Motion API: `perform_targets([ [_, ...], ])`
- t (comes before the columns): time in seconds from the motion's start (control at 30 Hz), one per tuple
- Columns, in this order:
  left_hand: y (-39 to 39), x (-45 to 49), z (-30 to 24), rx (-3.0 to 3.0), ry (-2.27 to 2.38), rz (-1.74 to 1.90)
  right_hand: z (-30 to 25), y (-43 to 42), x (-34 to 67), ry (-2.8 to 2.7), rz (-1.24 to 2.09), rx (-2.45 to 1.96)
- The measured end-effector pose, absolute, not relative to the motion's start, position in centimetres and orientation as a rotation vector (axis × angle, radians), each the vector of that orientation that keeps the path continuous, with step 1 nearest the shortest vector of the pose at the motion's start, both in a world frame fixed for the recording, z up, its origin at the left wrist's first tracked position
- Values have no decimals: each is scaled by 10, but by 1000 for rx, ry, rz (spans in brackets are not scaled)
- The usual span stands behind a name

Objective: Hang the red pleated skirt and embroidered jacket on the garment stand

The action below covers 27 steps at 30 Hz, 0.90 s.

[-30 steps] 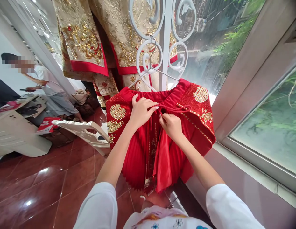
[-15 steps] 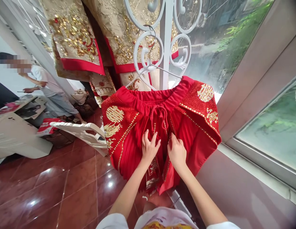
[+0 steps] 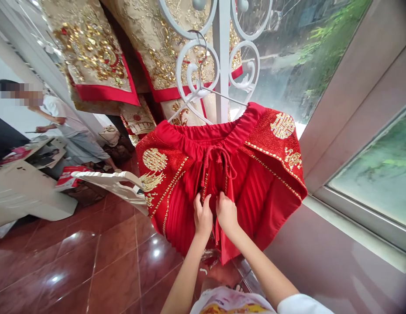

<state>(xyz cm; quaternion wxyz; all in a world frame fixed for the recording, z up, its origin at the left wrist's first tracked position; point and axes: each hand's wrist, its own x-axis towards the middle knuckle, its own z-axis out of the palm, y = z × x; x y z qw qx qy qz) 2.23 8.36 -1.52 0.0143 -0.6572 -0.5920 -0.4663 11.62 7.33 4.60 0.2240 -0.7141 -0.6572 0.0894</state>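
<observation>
A red pleated skirt with gold embroidery and beaded trim hangs by its gathered waistband from a thin metal hanger. A red drawstring is tied at the front of the waist. Below the drawstring, my left hand pinches the beaded edge at the skirt's front. Close beside it, my right hand has its fingers curled on the opposite beaded edge. The two hands are slightly apart, and the cloth between their fingertips is partly hidden.
White metal scrollwork carries the hanger. Gold-sequined garments hang behind. To the left are a white chair, a pale desk and another person. A window frame runs along the right over tiled floor.
Both hands have come closer together and slightly lower on the skirt front, drawing the beaded edges inward. The view has shifted slightly. The other person's hand has dropped from near the head.
</observation>
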Motion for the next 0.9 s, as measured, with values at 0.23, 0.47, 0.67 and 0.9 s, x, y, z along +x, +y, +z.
perform_targets([
  [0.23,78,26,-10,-2076,-1927,-1255,48,96,115,-1777,247,-1992],
  [0.47,73,34,-4,-2070,-2022,-1148,32,109,116,-1505,581,-1653],
  [0.67,72,44,-3,-2057,-2007,-1187,28,122,127,-1394,752,-1484],
  [0.9,71,48,-5,-2092,-2050,-1153,34,110,130,-1522,718,-1562],
])
